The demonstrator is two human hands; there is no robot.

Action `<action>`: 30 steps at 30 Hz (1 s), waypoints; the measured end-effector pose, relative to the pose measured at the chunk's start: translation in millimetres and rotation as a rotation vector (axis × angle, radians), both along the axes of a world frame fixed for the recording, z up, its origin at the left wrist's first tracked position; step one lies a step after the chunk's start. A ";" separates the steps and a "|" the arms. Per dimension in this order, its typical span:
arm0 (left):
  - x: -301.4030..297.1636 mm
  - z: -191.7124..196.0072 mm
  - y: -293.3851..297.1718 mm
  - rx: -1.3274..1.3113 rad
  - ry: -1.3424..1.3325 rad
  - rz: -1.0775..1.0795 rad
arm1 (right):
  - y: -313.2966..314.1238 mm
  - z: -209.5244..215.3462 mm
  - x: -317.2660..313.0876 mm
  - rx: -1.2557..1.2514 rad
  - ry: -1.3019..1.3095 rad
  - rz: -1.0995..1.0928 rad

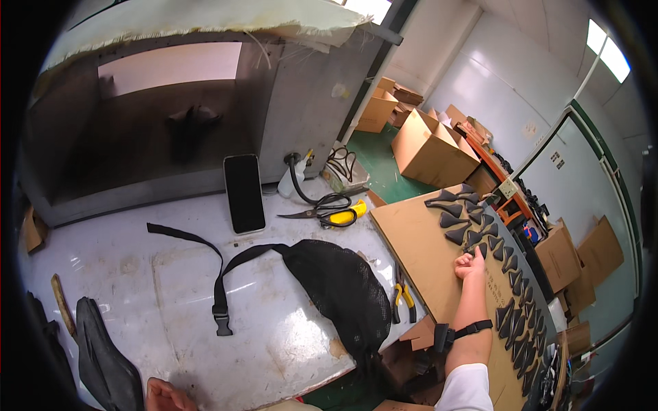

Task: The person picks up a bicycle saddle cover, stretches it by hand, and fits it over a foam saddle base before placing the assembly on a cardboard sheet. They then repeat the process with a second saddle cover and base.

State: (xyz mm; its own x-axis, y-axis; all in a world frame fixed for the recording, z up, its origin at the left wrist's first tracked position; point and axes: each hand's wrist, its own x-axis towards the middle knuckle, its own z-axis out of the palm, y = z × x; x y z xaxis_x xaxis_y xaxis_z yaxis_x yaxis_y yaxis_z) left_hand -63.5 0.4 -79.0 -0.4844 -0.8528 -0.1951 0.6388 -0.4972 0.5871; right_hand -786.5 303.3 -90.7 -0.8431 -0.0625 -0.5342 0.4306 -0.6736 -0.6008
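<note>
Right hand (468, 265) is stretched out over the brown cardboard sheet (411, 246), fingers mostly curled, thumb side up, fingertips at one of the small black saddle-shaped pieces (454, 220); whether that piece is gripped or only touched cannot be told. Left hand (166, 397) is cut by the lower edge, fingers loosely bent; no held thing can be made out, grip cannot be told. Just beside it, a long dark-grey saddle-shaped piece (106, 349) is seen on the white worktop (137, 274), with a slim wooden stick (63, 301) near its top end.

Small pieces are packed in close rows on the sheet, so neighbours could be knocked out of line by a dragged finger or by the black forearm band (474, 328) with its block. Pieces along the sheet's far side could be pushed off by a bump. The black mesh bag (336, 288) is draped over the worktop's near edge; if its hanging end is caught, it could be pulled down. Yellow-handled pliers (410, 301) could be nudged by a low return of the arm.
</note>
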 end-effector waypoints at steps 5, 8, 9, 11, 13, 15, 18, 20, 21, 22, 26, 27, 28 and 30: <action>-4.9 0.2 1.7 0.013 -0.026 0.026 | 2.5 6.5 -19.2 0.181 -0.018 0.048; -3.1 0.7 3.1 0.011 -0.023 0.034 | -13.2 -9.3 -1.5 0.156 0.411 -0.246; -3.3 -0.5 3.2 0.002 -0.014 0.026 | -12.3 -10.3 1.1 0.154 0.418 -0.247; -2.9 -6.2 2.1 -0.009 0.007 0.019 | -11.9 -8.9 3.7 0.195 0.478 -0.377; 1.1 -7.4 2.9 -0.017 0.021 0.016 | -23.9 -7.7 17.1 0.201 0.523 -0.390; 2.8 -8.6 1.9 -0.051 0.055 0.007 | -34.3 -3.9 29.7 0.343 0.633 -0.477; 6.0 -13.4 0.5 -0.075 0.062 -0.003 | -31.1 -1.8 35.3 0.565 0.682 -0.545; 10.8 -14.6 0.9 -0.085 0.056 -0.005 | -46.3 5.7 57.6 0.706 0.637 -0.586; 11.6 -15.2 0.3 -0.093 0.050 -0.024 | -47.1 6.3 64.2 0.700 0.651 -0.594; 12.5 -16.5 0.4 -0.097 0.064 -0.026 | -47.4 4.3 71.6 0.977 0.860 -0.657; 13.2 -11.4 1.0 -0.039 0.035 -0.005 | -79.5 15.3 122.7 1.292 1.141 -0.534; 16.2 -7.7 2.4 -0.019 0.003 0.004 | -81.8 17.8 137.4 1.273 1.162 -0.455; 17.3 -11.5 1.4 -0.038 0.006 -0.020 | -92.2 25.6 150.5 1.183 1.203 -0.428; 20.2 -11.2 -0.1 -0.046 0.013 -0.041 | -118.3 45.1 196.1 0.955 1.222 -0.244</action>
State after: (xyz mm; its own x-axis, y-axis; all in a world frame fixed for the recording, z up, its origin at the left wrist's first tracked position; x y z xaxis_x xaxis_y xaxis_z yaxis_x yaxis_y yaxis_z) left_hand -43.2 0.3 -90.2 -0.5213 -0.8403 -0.1491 0.6265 -0.4954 0.6017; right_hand -590.4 184.9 -45.6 -0.7171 0.0842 0.6919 -0.6745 0.1664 -0.7193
